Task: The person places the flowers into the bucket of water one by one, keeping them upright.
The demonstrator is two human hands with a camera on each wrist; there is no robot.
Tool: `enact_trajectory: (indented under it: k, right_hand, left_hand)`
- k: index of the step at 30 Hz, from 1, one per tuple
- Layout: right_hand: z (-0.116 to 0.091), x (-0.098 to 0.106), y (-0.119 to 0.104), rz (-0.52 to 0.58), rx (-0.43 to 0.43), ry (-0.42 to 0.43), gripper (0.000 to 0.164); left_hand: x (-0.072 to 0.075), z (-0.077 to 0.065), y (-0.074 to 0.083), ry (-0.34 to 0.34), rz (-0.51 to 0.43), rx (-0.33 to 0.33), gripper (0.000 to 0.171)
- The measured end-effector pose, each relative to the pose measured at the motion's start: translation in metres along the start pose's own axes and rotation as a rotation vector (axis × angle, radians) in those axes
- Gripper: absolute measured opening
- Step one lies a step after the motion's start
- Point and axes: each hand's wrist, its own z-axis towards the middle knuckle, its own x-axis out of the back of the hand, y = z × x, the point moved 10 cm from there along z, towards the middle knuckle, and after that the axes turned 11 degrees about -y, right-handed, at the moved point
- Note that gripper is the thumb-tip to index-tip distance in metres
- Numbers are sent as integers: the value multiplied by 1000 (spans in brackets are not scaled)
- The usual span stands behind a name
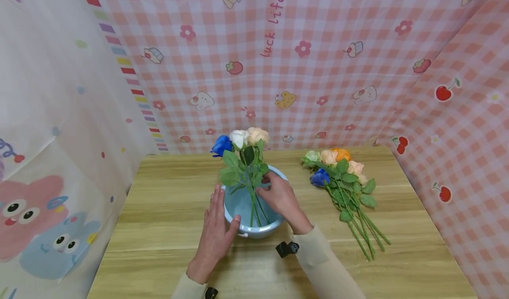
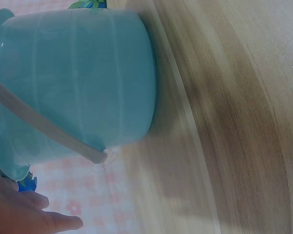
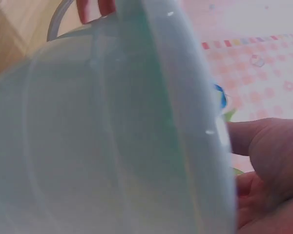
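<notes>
A light blue bucket [image 1: 256,232] stands upright on the table, with its pale handle [image 2: 49,127] hanging down its side. Inside it are the green stems of a blue rose [image 1: 221,145], a white rose [image 1: 238,138] and a peach rose [image 1: 258,135], their heads above the far rim. My left hand [image 1: 216,226] rests at the bucket's left side, fingers extended and thumb apart near the rim. Reaching over the right rim, my right hand [image 1: 280,195] has bent fingers and pinches at the rose stems. The bucket's rim hides those fingertips in the right wrist view.
Right of the bucket lies a bunch of roses [image 1: 346,188] in blue, orange, peach and pale green, stems toward the near side. The wooden table [image 1: 171,202] meets a pink checked cloth [image 1: 334,7] at the back. Another cloth hangs at the left.
</notes>
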Motion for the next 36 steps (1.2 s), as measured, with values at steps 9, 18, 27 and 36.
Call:
enact_trajectory:
  k: [9,18,27,36]
  right_hand:
    - [-28,24,4,254,146,81,43]
    - [-47,54,26,349,206,187,39]
    - [-65,88,66,356,167,343,32]
    - [-76,109,110,448,129,438,31]
  left_hand:
    - [0,1,-1,-19,-1,18,83]
    - [-1,1,0,-21,-2,21,83]
    - [-2,1,-1,-24,-8,22,83]
    - [-2,1,-1,-13,-1,16,83]
